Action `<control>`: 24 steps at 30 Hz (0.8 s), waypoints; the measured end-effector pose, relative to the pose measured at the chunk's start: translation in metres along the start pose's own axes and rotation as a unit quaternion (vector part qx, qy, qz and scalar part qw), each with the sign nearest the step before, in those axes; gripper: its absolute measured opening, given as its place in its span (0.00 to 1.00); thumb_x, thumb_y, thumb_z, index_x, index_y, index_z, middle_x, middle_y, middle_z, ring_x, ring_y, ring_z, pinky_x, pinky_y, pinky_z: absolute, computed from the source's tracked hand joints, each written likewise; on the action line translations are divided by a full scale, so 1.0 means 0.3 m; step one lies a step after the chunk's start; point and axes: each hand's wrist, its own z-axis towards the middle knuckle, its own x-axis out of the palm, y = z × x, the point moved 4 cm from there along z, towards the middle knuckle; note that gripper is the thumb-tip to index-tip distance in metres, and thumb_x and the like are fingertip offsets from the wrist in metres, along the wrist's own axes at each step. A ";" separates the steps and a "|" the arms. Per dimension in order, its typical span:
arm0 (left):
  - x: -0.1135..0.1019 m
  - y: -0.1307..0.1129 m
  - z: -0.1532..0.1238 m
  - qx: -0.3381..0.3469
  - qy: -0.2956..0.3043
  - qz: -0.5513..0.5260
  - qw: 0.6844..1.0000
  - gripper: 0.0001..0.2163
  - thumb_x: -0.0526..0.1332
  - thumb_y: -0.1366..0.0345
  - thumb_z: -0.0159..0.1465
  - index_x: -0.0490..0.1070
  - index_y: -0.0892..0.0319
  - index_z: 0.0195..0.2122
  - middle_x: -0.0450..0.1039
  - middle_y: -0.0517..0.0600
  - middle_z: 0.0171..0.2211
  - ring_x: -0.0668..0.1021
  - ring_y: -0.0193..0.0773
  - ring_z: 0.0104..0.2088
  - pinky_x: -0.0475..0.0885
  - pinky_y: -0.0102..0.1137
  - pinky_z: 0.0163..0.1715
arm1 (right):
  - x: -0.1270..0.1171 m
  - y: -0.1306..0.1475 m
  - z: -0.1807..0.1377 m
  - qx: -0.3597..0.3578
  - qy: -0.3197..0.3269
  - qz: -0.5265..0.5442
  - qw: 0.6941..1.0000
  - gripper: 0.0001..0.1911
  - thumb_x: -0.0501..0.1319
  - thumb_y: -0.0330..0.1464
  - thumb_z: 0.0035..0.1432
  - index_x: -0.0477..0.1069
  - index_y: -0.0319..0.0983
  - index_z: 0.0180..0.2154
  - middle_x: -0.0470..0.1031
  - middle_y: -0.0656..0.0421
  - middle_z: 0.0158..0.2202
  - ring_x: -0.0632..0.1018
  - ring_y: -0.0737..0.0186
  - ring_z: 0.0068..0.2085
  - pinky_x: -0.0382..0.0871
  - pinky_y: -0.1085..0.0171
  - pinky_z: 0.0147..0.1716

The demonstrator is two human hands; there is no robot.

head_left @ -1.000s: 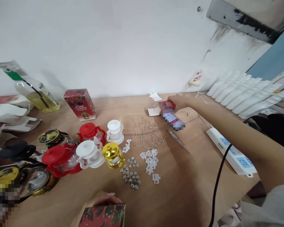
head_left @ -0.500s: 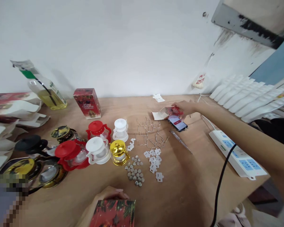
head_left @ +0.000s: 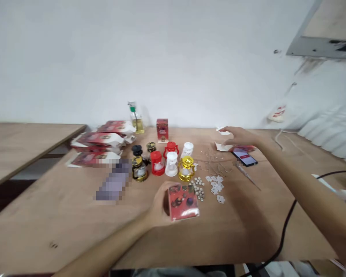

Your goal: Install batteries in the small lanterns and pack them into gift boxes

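Near the surface's [head_left: 75,223] far edge, the right hand [head_left: 240,135] had shifted, spread apart, leaving the carton [head_left: 249,147] ungripped; the left hand [head_left: 160,204] clasped a box [head_left: 183,203].

Bench [head_left: 83,231] carried a spread around the gold lantern [head_left: 186,169]

Just left of the gold lantern stood a white lantern [head_left: 171,164], then a red lantern [head_left: 157,164] and three dark lanterns [head_left: 138,169]; a second white lantern [head_left: 188,149] and second red lantern [head_left: 171,148] stood behind it. Farther left lay piled cartons [head_left: 96,157]. Behind and left stood a bottle [head_left: 138,125] and an upright red box [head_left: 162,130]. To its right lay silver discs [head_left: 201,194], white plastic pieces [head_left: 216,187] and bent wires [head_left: 219,169]; farther right, a phone [head_left: 245,157], a slim tool [head_left: 248,177] and a partly hidden red carton with a white flap [head_left: 222,147].
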 end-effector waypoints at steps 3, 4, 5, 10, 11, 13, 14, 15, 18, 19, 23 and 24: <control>-0.026 -0.029 0.039 0.068 -0.031 0.074 0.994 0.35 0.72 0.54 0.45 0.61 0.53 0.54 0.70 0.55 0.45 0.76 0.50 0.42 0.72 0.45 0.43 | 0.035 0.260 -0.124 -0.103 -0.184 0.248 0.946 0.21 0.58 0.42 0.59 0.63 0.44 0.53 0.67 0.54 0.57 0.72 0.53 0.55 0.69 0.52 0.53; -0.036 -0.032 0.046 0.067 -0.039 0.099 0.992 0.34 0.71 0.54 0.46 0.62 0.53 0.53 0.70 0.55 0.44 0.75 0.49 0.42 0.71 0.44 0.43 | 0.054 0.347 -0.180 -0.123 -0.239 0.292 0.918 0.21 0.57 0.42 0.61 0.62 0.45 0.54 0.68 0.54 0.56 0.72 0.54 0.54 0.69 0.52 0.52; -0.046 -0.033 0.051 0.059 -0.043 0.117 0.990 0.33 0.71 0.55 0.46 0.63 0.54 0.52 0.70 0.55 0.43 0.75 0.49 0.42 0.71 0.44 0.43 | 0.081 0.433 -0.234 -0.145 -0.265 0.316 0.900 0.20 0.56 0.42 0.62 0.62 0.46 0.54 0.69 0.54 0.55 0.73 0.55 0.53 0.70 0.53 0.52; -0.104 -0.029 0.057 0.005 -0.021 0.205 0.979 0.30 0.68 0.57 0.47 0.64 0.59 0.50 0.70 0.58 0.46 0.73 0.52 0.47 0.68 0.47 0.49 | 0.284 0.723 -0.412 -0.294 -0.146 0.247 0.912 0.29 0.61 0.44 0.58 0.58 0.51 0.60 0.63 0.57 0.61 0.65 0.48 0.61 0.60 0.47 0.60; -0.114 -0.028 0.059 -0.002 -0.008 0.207 0.978 0.30 0.69 0.56 0.47 0.64 0.59 0.50 0.70 0.58 0.47 0.73 0.53 0.48 0.68 0.47 0.50 | 0.324 0.728 -0.424 -0.301 -0.132 0.225 0.917 0.31 0.61 0.43 0.59 0.55 0.54 0.62 0.62 0.58 0.62 0.65 0.47 0.62 0.59 0.47 0.61; -0.129 -0.028 0.068 -0.008 0.029 0.205 0.978 0.33 0.70 0.55 0.46 0.63 0.59 0.52 0.70 0.59 0.49 0.74 0.53 0.50 0.69 0.46 0.51 | 0.387 0.700 -0.431 -0.298 -0.140 0.200 0.923 0.34 0.60 0.43 0.59 0.49 0.59 0.63 0.62 0.60 0.62 0.66 0.46 0.61 0.60 0.46 0.61; -0.133 -0.030 0.073 -0.008 0.049 0.204 0.978 0.34 0.70 0.54 0.46 0.63 0.59 0.53 0.71 0.59 0.50 0.74 0.53 0.50 0.69 0.45 0.52 | 0.410 0.674 -0.428 -0.286 -0.160 0.192 0.925 0.37 0.61 0.43 0.58 0.46 0.61 0.64 0.63 0.60 0.61 0.67 0.45 0.59 0.63 0.47 0.60; -0.137 -0.034 0.079 -0.008 0.065 0.206 0.976 0.35 0.70 0.53 0.47 0.62 0.59 0.55 0.71 0.60 0.51 0.74 0.53 0.51 0.68 0.45 0.52 | 0.428 0.647 -0.424 -0.274 -0.183 0.189 0.925 0.37 0.61 0.42 0.58 0.45 0.62 0.64 0.64 0.60 0.60 0.68 0.45 0.59 0.64 0.48 0.59; -0.146 -0.045 0.094 -0.027 0.090 0.214 0.972 0.40 0.71 0.52 0.48 0.59 0.58 0.59 0.68 0.60 0.55 0.73 0.53 0.53 0.67 0.45 0.54 | 0.463 0.584 -0.418 -0.230 -0.230 0.218 0.920 0.33 0.57 0.43 0.59 0.49 0.58 0.63 0.66 0.58 0.58 0.69 0.43 0.57 0.65 0.47 0.57; -0.148 -0.045 0.098 -0.038 0.093 0.215 0.971 0.40 0.71 0.52 0.47 0.59 0.57 0.60 0.67 0.60 0.56 0.72 0.54 0.54 0.67 0.45 0.55 | 0.470 0.570 -0.418 -0.210 -0.235 0.239 0.918 0.30 0.55 0.44 0.61 0.51 0.56 0.63 0.66 0.57 0.57 0.69 0.43 0.57 0.65 0.47 0.56; -0.143 -0.038 0.102 -0.066 0.114 0.189 0.973 0.34 0.71 0.57 0.49 0.63 0.58 0.56 0.70 0.57 0.53 0.75 0.50 0.51 0.69 0.42 0.52 | 0.490 0.544 -0.416 -0.149 -0.232 0.317 0.908 0.24 0.49 0.45 0.64 0.59 0.47 0.59 0.67 0.54 0.57 0.70 0.47 0.57 0.64 0.50 0.56; -0.140 -0.036 0.101 -0.067 0.119 0.183 0.974 0.32 0.70 0.58 0.49 0.64 0.58 0.55 0.71 0.57 0.52 0.76 0.49 0.50 0.70 0.41 0.51 | 0.494 0.540 -0.412 -0.140 -0.227 0.312 0.912 0.24 0.46 0.46 0.65 0.60 0.45 0.59 0.68 0.53 0.57 0.70 0.48 0.57 0.65 0.51 0.56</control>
